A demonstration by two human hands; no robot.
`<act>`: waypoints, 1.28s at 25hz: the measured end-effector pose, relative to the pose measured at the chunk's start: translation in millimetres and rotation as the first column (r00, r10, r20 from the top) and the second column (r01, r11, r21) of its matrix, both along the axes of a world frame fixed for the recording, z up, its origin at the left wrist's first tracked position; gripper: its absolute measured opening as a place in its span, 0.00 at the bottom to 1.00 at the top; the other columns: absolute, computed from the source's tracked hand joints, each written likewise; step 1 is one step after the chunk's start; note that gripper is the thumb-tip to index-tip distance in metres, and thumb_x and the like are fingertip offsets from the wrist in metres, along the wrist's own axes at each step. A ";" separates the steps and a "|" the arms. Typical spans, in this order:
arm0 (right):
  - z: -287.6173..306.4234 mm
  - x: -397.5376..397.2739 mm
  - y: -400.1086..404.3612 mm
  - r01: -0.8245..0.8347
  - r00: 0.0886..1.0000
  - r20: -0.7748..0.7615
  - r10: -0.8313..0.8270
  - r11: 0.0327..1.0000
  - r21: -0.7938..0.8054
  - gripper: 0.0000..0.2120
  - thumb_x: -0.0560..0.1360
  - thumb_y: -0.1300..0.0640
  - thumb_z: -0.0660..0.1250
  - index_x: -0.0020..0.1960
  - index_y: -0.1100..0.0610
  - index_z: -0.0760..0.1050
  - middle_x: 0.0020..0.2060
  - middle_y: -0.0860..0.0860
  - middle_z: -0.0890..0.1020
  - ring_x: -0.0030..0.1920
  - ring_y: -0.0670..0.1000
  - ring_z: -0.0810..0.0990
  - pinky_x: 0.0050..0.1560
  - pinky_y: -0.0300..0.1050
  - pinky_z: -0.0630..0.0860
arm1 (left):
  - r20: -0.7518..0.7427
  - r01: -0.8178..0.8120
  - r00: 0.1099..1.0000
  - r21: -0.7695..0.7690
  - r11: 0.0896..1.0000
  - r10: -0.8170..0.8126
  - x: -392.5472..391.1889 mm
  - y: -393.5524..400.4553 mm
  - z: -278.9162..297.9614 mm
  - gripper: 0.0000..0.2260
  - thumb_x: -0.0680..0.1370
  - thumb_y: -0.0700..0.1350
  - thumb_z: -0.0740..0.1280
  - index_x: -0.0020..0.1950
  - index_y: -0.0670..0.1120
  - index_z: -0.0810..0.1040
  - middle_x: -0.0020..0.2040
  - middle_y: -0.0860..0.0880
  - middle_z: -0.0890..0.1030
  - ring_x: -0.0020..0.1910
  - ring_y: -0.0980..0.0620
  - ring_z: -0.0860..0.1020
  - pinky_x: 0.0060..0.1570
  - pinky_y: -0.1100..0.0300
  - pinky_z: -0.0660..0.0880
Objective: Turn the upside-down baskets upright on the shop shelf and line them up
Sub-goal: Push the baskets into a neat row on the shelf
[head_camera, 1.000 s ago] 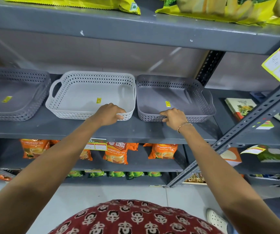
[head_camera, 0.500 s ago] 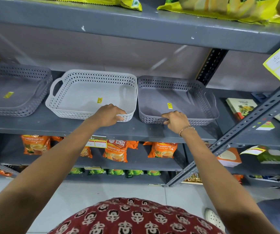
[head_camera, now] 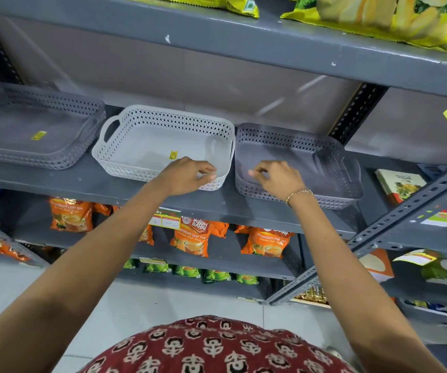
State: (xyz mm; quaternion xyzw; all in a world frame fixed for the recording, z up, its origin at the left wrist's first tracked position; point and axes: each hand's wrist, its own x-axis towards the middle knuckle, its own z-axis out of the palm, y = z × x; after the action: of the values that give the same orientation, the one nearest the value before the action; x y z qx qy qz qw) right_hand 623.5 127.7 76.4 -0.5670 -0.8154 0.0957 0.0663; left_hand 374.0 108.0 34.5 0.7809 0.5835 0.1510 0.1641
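My left hand (head_camera: 187, 175) sat at the near rim of the white perforated basket (head_camera: 163, 142), toward its right corner, and my fingers (head_camera: 209, 175) were curled there over the rim; I could not tell for sure whether they pinched it or only rested on it. Half a second before, the same hand had lain on that same spot, so it had hardly shifted. My right hand (head_camera: 279, 179) was different: earlier its knuckles had pressed against the outside of the near wall of the grey perforated basket (head_camera: 302, 164), and now it had risen above the rim and hung over the basket's inside, near the left corner, fingers loosely bent and parted, holding nothing. It now covered the small yellow sticker that had shown on the grey basket's floor; the one in the white basket (head_camera: 173, 154) showed just above my left hand.

Both baskets stood upright, mouths up, side by side on the grey metal shelf (head_camera: 87, 181), the adjoining walls touching or all but touching. The grey one appeared to sit a little further to the right and more skewed than before, its near edge slanting down to the right. Further left, apart from the white basket, lay a stack of dark grey baskets (head_camera: 36, 133) with a yellow sticker of its own. Orange tea packets (head_camera: 192, 238) hung on the shelf below.
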 end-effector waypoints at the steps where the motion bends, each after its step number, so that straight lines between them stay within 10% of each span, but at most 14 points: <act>1: 4.8 -16.6 -1.1 -0.020 1.000 -0.004 0.021 0.996 0.089 0.15 0.78 0.47 0.59 0.49 0.56 0.78 0.49 0.54 0.83 0.51 0.58 0.80 0.46 0.47 0.76 | 0.022 -0.023 1.000 0.046 0.999 0.022 -5.1 -1.9 3.4 0.17 0.79 0.56 0.60 0.63 0.52 0.77 0.59 0.52 0.83 0.59 0.50 0.79 0.62 0.53 0.71; 11: -9.3 -234.6 -26.8 -0.155 0.951 -0.235 0.199 0.969 0.193 0.12 0.78 0.51 0.60 0.49 0.56 0.79 0.51 0.53 0.84 0.53 0.56 0.79 0.48 0.47 0.76 | -0.024 -0.198 0.978 0.169 0.966 0.205 -201.0 -34.4 20.9 0.18 0.80 0.51 0.60 0.69 0.50 0.71 0.65 0.48 0.79 0.64 0.45 0.75 0.59 0.49 0.75; 17: -26.7 -307.2 -22.4 -0.179 0.974 0.106 0.201 0.967 -0.183 0.23 0.75 0.51 0.65 0.69 0.55 0.68 0.68 0.56 0.73 0.67 0.58 0.70 0.66 0.54 0.70 | -0.256 -0.219 0.956 -0.296 0.930 0.144 -326.1 -40.6 14.3 0.37 0.74 0.62 0.63 0.76 0.45 0.57 0.76 0.43 0.64 0.74 0.41 0.64 0.72 0.47 0.63; 23: -42.5 -320.5 -20.2 -0.030 0.987 0.151 0.056 0.985 -0.172 0.23 0.77 0.62 0.60 0.71 0.52 0.66 0.67 0.58 0.73 0.67 0.60 0.69 0.67 0.53 0.70 | -0.321 -0.113 0.946 -0.174 0.978 0.052 -357.7 -31.1 1.1 0.10 0.78 0.45 0.64 0.53 0.40 0.78 0.53 0.36 0.82 0.57 0.38 0.77 0.56 0.48 0.75; 32: -40.7 -324.1 -24.6 0.028 0.991 0.135 -0.013 0.993 -0.114 0.19 0.76 0.61 0.62 0.65 0.51 0.73 0.61 0.58 0.79 0.61 0.60 0.75 0.62 0.51 0.74 | -0.310 -0.086 0.950 -0.122 0.989 0.044 -349.3 -23.0 0.2 0.06 0.78 0.41 0.62 0.47 0.40 0.77 0.44 0.38 0.80 0.52 0.38 0.78 0.49 0.51 0.73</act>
State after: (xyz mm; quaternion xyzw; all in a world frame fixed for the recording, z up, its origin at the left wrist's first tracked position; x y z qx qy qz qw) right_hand 299.3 103.1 35.6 -0.5835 -0.8052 0.1038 -0.0204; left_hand 24.7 85.0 34.8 0.7624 0.6362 -0.0065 0.1186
